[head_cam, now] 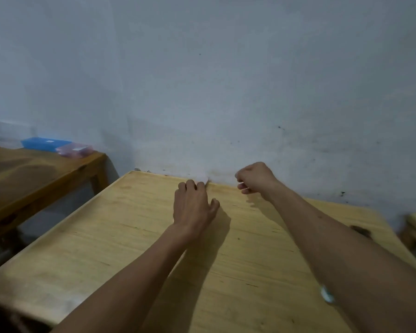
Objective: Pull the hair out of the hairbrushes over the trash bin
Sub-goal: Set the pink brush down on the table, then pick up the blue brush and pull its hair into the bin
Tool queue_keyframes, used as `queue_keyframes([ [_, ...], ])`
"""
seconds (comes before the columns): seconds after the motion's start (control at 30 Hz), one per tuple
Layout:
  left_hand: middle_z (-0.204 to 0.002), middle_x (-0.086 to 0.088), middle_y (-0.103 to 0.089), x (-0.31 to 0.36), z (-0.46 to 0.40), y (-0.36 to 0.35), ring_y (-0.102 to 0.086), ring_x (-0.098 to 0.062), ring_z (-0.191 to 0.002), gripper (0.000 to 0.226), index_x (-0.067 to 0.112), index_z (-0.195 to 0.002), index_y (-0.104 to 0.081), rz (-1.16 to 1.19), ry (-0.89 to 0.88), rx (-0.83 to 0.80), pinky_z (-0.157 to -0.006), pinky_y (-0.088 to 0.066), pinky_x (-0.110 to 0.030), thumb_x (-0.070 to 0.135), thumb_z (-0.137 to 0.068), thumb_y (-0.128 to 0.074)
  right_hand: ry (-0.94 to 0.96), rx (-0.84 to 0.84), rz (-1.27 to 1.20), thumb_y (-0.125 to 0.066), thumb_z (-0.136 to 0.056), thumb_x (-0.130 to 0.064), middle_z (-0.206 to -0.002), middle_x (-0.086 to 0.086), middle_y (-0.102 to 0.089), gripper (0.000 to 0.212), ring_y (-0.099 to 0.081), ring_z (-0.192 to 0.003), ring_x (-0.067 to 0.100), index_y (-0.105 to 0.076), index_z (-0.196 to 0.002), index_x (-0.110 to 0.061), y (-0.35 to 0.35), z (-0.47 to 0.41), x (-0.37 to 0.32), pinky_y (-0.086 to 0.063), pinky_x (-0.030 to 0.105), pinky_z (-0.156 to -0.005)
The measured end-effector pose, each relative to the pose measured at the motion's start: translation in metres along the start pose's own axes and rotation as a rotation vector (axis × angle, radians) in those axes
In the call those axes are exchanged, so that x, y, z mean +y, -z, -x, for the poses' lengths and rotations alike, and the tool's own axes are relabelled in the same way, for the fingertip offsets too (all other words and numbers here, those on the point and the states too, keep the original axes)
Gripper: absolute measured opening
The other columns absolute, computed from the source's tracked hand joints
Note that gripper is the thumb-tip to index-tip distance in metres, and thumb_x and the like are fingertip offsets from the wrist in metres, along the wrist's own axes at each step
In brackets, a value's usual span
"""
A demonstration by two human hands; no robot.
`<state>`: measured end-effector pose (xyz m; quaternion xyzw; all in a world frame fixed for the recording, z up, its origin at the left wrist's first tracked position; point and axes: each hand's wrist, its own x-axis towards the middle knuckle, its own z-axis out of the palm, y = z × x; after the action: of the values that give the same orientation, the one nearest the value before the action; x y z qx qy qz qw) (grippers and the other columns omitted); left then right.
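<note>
Left hand (194,205) resting spread on table (82,248); right hand (255,179) hovering fisted, contents unclear. Hairbrushes, bin unseen: locating them first seems advisable.

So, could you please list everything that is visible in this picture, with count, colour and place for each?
wooden table: one, light yellow, centre, against the wall
second table: one, darker brown, at the left
blue box: one, on the second table, by the wall
pink box: one, translucent, beside the blue box
wall: pale grey-blue, with dark specks
hairbrushes and trash bin: none in view
left hand: one, fingers down at the table's far edge
right hand: one, closed in a fist above the table
</note>
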<state>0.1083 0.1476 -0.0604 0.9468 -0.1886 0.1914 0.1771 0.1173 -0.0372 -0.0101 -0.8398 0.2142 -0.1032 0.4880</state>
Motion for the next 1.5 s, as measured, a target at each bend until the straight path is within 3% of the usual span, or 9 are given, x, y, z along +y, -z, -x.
queue_keyframes([
  [0.27, -0.12, -0.014, -0.062, 0.104, 0.031, -0.018, -0.055, -0.03, -0.109, 0.053, 0.008, -0.118, -0.062, 0.28, -0.155, -0.272, -0.088, -0.051, -0.044, 0.052, -0.089, -0.057, -0.068, 0.101, 0.659, -0.061, -0.088, -0.015, -0.076, 0.015, -0.066, 0.016, -0.073, -0.074, 0.033, -0.061, -0.078, -0.004, 0.127, 0.048, 0.033, -0.065, 0.043, -0.074],
  [0.43, -0.114, -0.017, -0.063, 0.169, 0.055, -0.035, -0.058, -0.033, -0.104, 0.064, 0.005, -0.112, -0.064, 0.325, -0.268, -0.382, -0.082, -0.05, -0.041, 0.062, -0.089, -0.05, -0.294, 0.144, 0.946, -0.058, -0.093, -0.029, -0.108, 0.011, -0.064, 0.022, -0.063, -0.091, 0.031, -0.057, -0.102, -0.008, 0.183, 0.079, 0.076, -0.051, 0.035, -0.076],
  [0.57, -0.095, -0.021, -0.061, 0.209, 0.063, -0.044, -0.06, -0.035, -0.087, 0.063, 0.007, -0.076, -0.06, 0.371, -0.278, -0.484, -0.063, -0.044, -0.041, 0.069, -0.085, -0.051, -0.466, 0.041, 0.721, -0.061, -0.097, -0.042, -0.115, 0.015, -0.06, 0.048, -0.069, -0.102, 0.037, -0.057, -0.121, -0.001, 0.204, 0.091, 0.103, -0.059, 0.041, -0.084],
  [0.73, -0.101, -0.012, -0.055, 0.225, 0.07, -0.045, -0.052, -0.023, -0.078, 0.036, 0.008, -0.095, -0.059, 0.399, -0.354, -0.567, -0.061, -0.038, -0.032, 0.044, -0.09, -0.062, -0.495, 0.043, 0.436, -0.065, -0.096, -0.028, -0.084, 0.018, -0.067, 0.028, -0.067, -0.056, 0.028, -0.06, -0.09, -0.001, 0.199, 0.091, 0.117, -0.063, 0.041, -0.067],
  [0.87, -0.096, -0.01, -0.062, 0.211, 0.067, -0.032, -0.06, -0.023, -0.082, 0.038, 0.007, -0.106, -0.052, 0.6, -0.178, -0.617, -0.06, -0.043, -0.032, 0.035, -0.087, -0.068, -0.462, 0.041, 0.194, -0.058, -0.1, -0.019, -0.081, 0.016, -0.063, 0.019, -0.066, -0.061, 0.026, -0.059, -0.096, -0.001, 0.193, 0.091, 0.106, -0.061, 0.039, -0.069],
  [1.0, -0.089, -0.016, -0.068, 0.189, 0.062, -0.005, -0.064, -0.023, -0.064, 0.013, 0.011, -0.096, -0.052, 0.99, 0.049, -0.754, -0.065, -0.058, -0.041, 0.01, -0.088, -0.062, -0.336, 0.055, 0.0, -0.058, -0.1, -0.022, -0.084, 0.018, -0.066, 0.027, -0.067, -0.063, 0.026, -0.063, -0.111, 0.002, 0.182, 0.087, 0.08, -0.063, 0.042, -0.067],
  [1.1, -0.088, -0.015, -0.066, 0.171, 0.065, 0.02, -0.058, -0.02, -0.056, 0.016, 0.008, -0.104, -0.051, 1.088, 0.088, -0.773, -0.054, -0.052, -0.032, 0.017, -0.092, -0.057, -0.279, -0.031, -0.036, -0.052, -0.103, -0.022, -0.083, 0.017, -0.064, 0.025, -0.066, -0.062, 0.025, -0.063, -0.106, 0.0, 0.169, 0.092, 0.054, -0.063, 0.04, -0.065],
  [1.27, -0.078, -0.011, -0.064, 0.122, 0.072, 0.038, -0.051, -0.02, -0.049, 0.049, 0.006, -0.103, -0.055, 1.113, 0.191, -0.597, -0.047, -0.042, -0.028, 0.052, -0.088, -0.058, -0.15, -0.196, -0.089, -0.06, -0.1, -0.017, -0.09, 0.018, -0.067, 0.029, -0.068, -0.072, 0.024, -0.064, -0.112, 0.008, 0.137, 0.104, 0.02, -0.065, 0.037, -0.068],
  [1.5, -0.07, -0.012, -0.06, 0.019, 0.097, 0.076, -0.045, -0.021, -0.042, 0.05, 0.003, -0.099, -0.054, 1.071, 0.291, -0.35, -0.043, -0.035, -0.025, 0.053, -0.094, -0.051, 0.052, -0.566, -0.196, -0.077, -0.086, -0.005, -0.1, 0.013, -0.074, 0.032, -0.075, -0.088, 0.024, -0.068, -0.116, 0.001, 0.053, 0.126, -0.024, -0.063, 0.033, -0.078],
])
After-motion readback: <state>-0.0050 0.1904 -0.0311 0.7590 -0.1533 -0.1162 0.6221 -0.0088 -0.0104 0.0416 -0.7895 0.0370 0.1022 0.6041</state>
